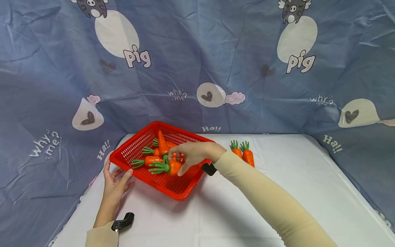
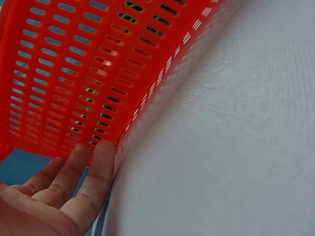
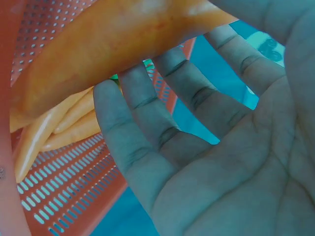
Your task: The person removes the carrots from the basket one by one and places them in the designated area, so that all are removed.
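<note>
A red plastic basket (image 1: pixel 180 196) with slotted walls stands on the white table. Several orange carrots with green tops lie in it, among them one carrot (image 1: pixel 152 160) near the left side. My right hand (image 1: pixel 192 154) reaches in over the basket's right side and grips a carrot (image 1: pixel 175 168), its green top pointing left. In the right wrist view, bent fingers (image 3: pixel 133 98) lie along the underside of that carrot (image 3: pixel 123 44). My left hand (image 1: pixel 114 187) is at the basket's left corner, thumb by the near rim. Its extended fingers (image 2: pixel 101 162) touch the slotted outer wall (image 2: pixel 69 73).
Two more carrots lie on the white table (image 1: pixel 308 192) right of the basket; one carrot (image 1: pixel 248 157) is partly behind my right sleeve (image 1: pixel 262 192). A blue printed cloth (image 1: pixel 185 51) hangs behind and along both sides. A black wrist camera (image 1: pixel 123 222) sits on my left wrist.
</note>
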A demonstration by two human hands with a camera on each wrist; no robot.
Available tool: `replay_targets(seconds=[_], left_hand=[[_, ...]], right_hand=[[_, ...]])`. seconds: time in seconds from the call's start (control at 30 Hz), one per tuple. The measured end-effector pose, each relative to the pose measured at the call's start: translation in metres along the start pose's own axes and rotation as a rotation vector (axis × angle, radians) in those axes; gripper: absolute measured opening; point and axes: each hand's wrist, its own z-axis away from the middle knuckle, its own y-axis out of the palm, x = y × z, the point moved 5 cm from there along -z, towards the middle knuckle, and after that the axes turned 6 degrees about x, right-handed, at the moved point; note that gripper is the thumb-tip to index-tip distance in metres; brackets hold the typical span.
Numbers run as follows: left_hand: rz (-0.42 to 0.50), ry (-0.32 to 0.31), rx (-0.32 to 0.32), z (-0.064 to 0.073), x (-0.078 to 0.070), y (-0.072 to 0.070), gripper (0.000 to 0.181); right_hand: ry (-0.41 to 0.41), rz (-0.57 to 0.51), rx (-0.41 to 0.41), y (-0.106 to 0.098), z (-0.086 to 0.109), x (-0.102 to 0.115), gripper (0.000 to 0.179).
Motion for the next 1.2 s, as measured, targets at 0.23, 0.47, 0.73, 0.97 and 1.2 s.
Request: replay_targets(seconds=[0.23, 0.47, 0.73, 0.97, 1.2], left_hand=[[-0.013, 0.009, -0.004, 0.000, 0.000, 0.000, 0.105], [-0.005, 0.015, 0.014, 0.002, -0.002, 0.001, 0.101], [-0.012, 0.013, 0.016, 0.001, -0.002, 0.001, 0.100], [0.004, 0.003, 0.028, 0.001, 0.003, 0.000, 0.104], [-0.004, 0.015, 0.030, 0.000, -0.001, -0.001, 0.102]], right_hand=[[-0.079, -0.081, -0.014, -0.003, 0.007, 0.007, 0.045], [-0.132, -0.106, -0.045, -0.006, 0.011, 0.009, 0.048], [-0.171, -0.133, -0.115, -0.010, 0.015, 0.009, 0.047], [-0.139, -0.149, -0.258, -0.015, 0.020, 0.000, 0.051], [-0.168, -0.203, -0.386, -0.022, 0.025, -0.006, 0.049]])
